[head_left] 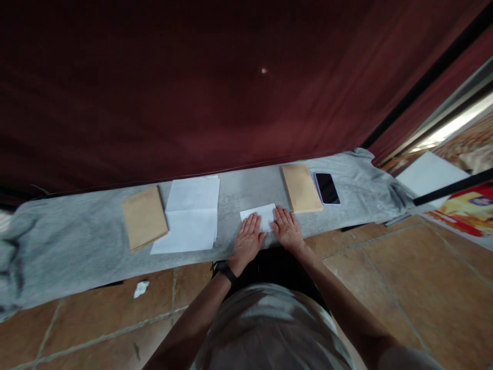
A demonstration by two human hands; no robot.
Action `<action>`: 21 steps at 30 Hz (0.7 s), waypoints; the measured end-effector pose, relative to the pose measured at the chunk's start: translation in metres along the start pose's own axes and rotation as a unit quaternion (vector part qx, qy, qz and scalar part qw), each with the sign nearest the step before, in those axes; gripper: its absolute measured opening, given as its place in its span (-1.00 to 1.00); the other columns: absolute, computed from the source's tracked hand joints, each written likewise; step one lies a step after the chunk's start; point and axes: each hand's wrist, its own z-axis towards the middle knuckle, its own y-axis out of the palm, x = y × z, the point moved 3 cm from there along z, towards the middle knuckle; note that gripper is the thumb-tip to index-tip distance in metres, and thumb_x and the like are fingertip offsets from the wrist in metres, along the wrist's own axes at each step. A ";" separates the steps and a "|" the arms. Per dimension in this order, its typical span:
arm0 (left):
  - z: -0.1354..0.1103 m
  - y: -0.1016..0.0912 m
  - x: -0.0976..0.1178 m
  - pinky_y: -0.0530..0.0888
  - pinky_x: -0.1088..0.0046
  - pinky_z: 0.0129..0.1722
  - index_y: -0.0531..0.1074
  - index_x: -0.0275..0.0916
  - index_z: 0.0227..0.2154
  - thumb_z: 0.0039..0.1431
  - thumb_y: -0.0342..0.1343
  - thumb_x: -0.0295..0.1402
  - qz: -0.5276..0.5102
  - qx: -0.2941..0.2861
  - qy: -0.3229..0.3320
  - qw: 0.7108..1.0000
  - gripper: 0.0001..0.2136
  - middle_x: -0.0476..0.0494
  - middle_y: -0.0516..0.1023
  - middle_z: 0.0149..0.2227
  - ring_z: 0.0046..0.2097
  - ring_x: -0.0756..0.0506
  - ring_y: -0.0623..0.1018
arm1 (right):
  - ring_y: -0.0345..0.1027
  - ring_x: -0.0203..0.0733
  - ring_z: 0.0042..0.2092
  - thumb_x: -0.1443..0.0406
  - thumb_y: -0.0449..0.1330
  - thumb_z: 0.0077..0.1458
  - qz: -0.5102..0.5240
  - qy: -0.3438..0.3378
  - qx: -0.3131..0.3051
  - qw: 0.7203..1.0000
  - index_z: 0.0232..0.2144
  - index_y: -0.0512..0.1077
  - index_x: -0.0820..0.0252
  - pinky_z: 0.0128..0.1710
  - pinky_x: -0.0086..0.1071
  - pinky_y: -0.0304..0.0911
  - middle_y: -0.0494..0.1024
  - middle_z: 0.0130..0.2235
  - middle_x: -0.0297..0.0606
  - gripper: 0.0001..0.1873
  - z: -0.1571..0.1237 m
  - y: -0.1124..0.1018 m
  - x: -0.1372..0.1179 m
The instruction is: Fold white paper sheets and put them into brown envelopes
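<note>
Folded paper (267, 216): a small white oblong, apparently a folded sheet, lying flat on the grey-cloth-covered desk (248, 186), close to the edge nearest the person.
Left hand (247, 240): palm down, its fingers (253, 222) straight and resting over the paper's left part, gripping nothing.
Right hand (289, 234): also palm down, fingers extended over the right end, loose rather than clenched.
Pressing well: I judge this to be smoothing a crease; even weight from both hands would suit it, one steadying while the other runs along the fold.
Keeping square: edges are best lined up before pressing hard, since a skewed crease is difficult to undo.
Soft cloth: it may give underneath, so firm, slow strokes should work better than quick ones.
White sheets (192, 205): to the left, creased across, well apart from the hands.
Brown paper stacks: one left of the sheets (144, 217), another near the right hand (302, 187), beside a phone (328, 188).
</note>
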 end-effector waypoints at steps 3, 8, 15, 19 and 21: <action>-0.002 -0.007 -0.012 0.21 0.16 0.36 0.20 -0.39 0.31 0.41 -0.08 -0.22 0.010 -0.019 0.040 0.999 -0.49 -0.35 0.19 0.38 0.41 -0.20 0.14 | 0.07 0.09 0.36 0.18 -0.11 0.41 0.007 0.012 -0.002 1.000 0.35 0.14 0.35 0.35 0.04 -0.09 0.23 0.35 0.01 -0.43 0.002 -0.002 -0.003; 0.001 -0.016 -0.007 0.27 0.14 0.33 0.31 -0.39 0.23 0.35 -0.08 -0.46 0.066 -0.061 0.088 0.992 -0.58 -0.40 0.28 0.33 0.37 -0.22 0.26 | 0.08 -0.01 0.37 0.18 -0.10 0.41 0.042 -0.029 -0.039 0.998 0.33 0.20 0.24 0.37 -0.02 -0.08 0.23 0.36 -0.09 -0.46 0.015 0.000 -0.023; -0.005 -0.023 0.001 0.33 0.09 0.27 0.33 -0.45 0.21 0.26 -0.14 -0.62 0.112 -0.092 0.076 0.987 -0.53 -0.49 0.32 0.29 0.33 -0.26 0.32 | 0.05 -0.01 0.38 0.15 -0.10 0.42 0.028 -0.043 -0.060 0.997 0.33 0.21 0.17 0.38 -0.01 -0.13 0.17 0.38 -0.15 -0.47 0.022 0.005 -0.029; -0.008 -0.026 -0.003 0.32 0.13 0.28 0.33 -0.45 0.20 0.30 -0.10 -0.55 0.089 -0.080 0.061 0.991 -0.57 -0.48 0.33 0.28 0.32 -0.25 0.33 | 0.06 0.03 0.38 0.15 -0.08 0.41 0.018 -0.023 -0.042 0.999 0.34 0.18 0.24 0.37 -0.01 -0.11 0.17 0.38 -0.10 -0.45 0.020 0.002 -0.017; -0.007 -0.026 -0.002 0.28 0.14 0.29 0.34 -0.45 0.19 0.32 -0.09 -0.47 0.069 -0.065 0.037 0.995 -0.59 -0.47 0.34 0.28 0.32 -0.25 0.34 | 0.07 0.03 0.37 0.15 -0.07 0.41 0.020 -0.018 -0.035 0.999 0.35 0.16 0.28 0.37 -0.01 -0.09 0.19 0.37 -0.07 -0.43 0.014 -0.002 -0.013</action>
